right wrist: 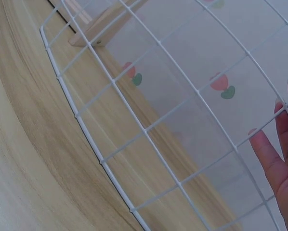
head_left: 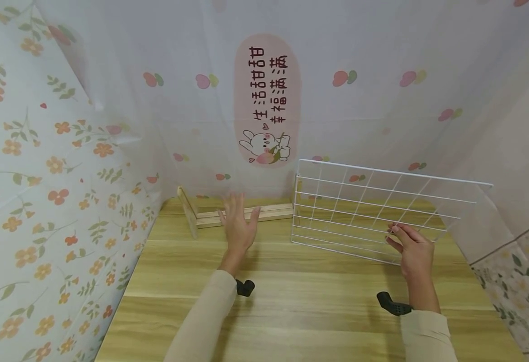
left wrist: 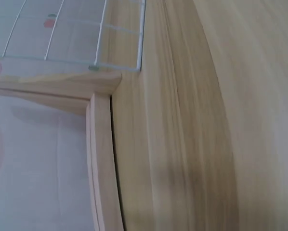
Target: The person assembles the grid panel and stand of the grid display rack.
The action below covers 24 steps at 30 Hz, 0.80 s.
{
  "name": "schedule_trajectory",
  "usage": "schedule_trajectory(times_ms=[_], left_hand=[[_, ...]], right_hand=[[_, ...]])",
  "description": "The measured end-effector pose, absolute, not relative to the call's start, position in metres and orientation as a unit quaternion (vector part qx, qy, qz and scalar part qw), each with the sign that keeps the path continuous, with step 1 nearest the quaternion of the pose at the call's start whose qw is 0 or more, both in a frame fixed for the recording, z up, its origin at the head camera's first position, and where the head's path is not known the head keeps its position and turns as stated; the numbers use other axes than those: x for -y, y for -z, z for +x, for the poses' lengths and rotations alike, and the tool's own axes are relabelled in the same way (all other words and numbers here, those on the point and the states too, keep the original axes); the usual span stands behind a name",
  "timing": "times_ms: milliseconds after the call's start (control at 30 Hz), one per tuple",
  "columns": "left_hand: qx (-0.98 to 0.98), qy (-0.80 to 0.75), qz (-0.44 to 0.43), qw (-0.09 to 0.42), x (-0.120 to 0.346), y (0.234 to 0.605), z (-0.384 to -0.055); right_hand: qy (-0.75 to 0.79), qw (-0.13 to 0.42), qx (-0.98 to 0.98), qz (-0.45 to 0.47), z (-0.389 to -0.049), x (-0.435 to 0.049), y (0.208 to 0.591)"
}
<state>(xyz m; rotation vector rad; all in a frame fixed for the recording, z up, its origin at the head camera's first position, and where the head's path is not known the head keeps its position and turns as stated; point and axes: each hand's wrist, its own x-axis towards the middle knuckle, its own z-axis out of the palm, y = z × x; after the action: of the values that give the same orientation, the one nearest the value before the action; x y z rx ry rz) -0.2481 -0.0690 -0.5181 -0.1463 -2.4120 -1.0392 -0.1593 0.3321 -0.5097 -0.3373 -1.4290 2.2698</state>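
My right hand [head_left: 415, 250] pinches a wire of a white wire grid panel [head_left: 395, 173] near its right end. The panel stands tilted on its long side, and its left edge is right at the wooden stand's right upright. In the right wrist view, fingertips [right wrist: 265, 151] show at the wires of the grid [right wrist: 199, 91]. The wooden stand [head_left: 273, 213] has a low rail between two end uprights; the left upright [head_left: 186, 213] leans. My left hand [head_left: 239, 226] is over the rail, fingers straight and spread. The left wrist view shows the rail [left wrist: 105, 159] meeting an upright [left wrist: 52, 91].
A wood-grain table [head_left: 300, 311] lies under everything. A white cloth with fruit prints [head_left: 178, 115] hangs behind, and a floral cloth [head_left: 56, 201] hangs at the left. Black wrist mounts [head_left: 393, 305] stick out beside both wrists.
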Motion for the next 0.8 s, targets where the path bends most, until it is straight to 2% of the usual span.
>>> schedule_trajectory(times_ms=[333,800], left_hand=[[0.916,0.3,-0.068,0.256,0.102,0.503,-0.258],[0.957,0.177,-0.014,0.23,0.152,0.483,-0.275]], right_hand=[[-0.82,0.224,0.51,-0.13,-0.159,-0.331,0.51],[-0.816,0.23,0.513,-0.134,-0.16,-0.332,0.512]])
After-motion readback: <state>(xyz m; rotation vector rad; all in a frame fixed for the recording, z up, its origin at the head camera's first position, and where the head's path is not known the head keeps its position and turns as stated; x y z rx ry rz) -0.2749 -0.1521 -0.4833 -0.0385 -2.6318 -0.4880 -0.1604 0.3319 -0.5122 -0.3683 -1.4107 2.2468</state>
